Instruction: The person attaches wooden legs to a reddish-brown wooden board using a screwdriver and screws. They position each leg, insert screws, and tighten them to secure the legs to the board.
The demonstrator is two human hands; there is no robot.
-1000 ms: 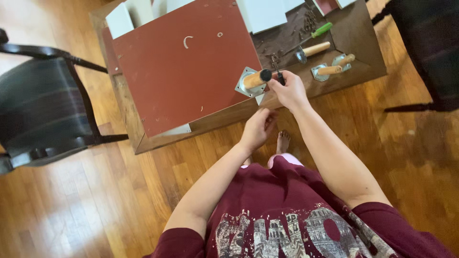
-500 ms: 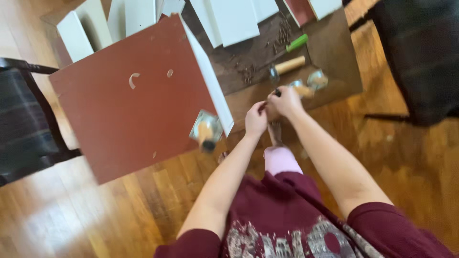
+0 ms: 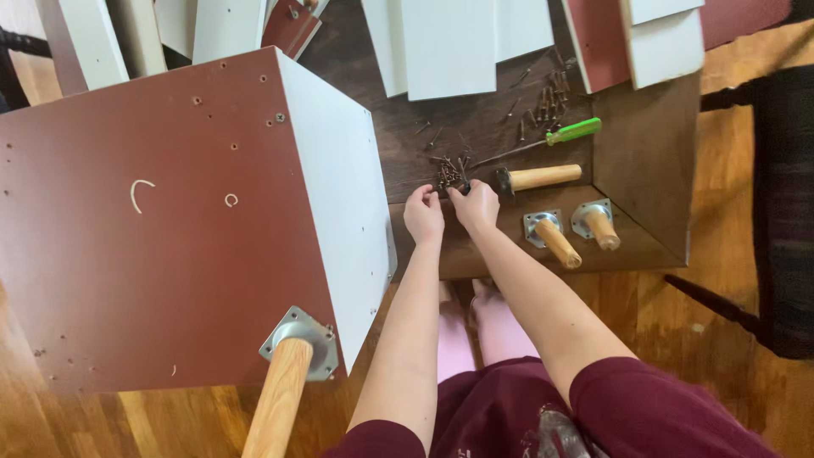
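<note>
Head view: both hands meet at the near edge of the dark wooden counter [image 3: 653,153]. The left hand [image 3: 423,215] has its fingers curled, tips at the counter edge beside a small heap of screws [image 3: 448,174]; whether its grip contains a screw cannot be told. The right hand [image 3: 476,206] sits just at 3 o'clock of the left, touching or nearly touching it, with its grip pinched around a small dark item that is mostly hidden. The screw heap lies at 12 o'clock of both hands. At 3 o'clock of the right hand lies a hammer [image 3: 538,177] with a wooden handle; a green-handled screwdriver [image 3: 551,138] lies at 1 o'clock. Two wooden legs with metal plates [image 3: 570,231] stand at 4 o'clock of the hammer. A cabinet [image 3: 170,229] with a red-brown panel and white side occupies the 9 o'clock area, one wooden leg [image 3: 284,390] mounted at its near corner. White boards [image 3: 445,42] lie at 12 o'clock.
</note>
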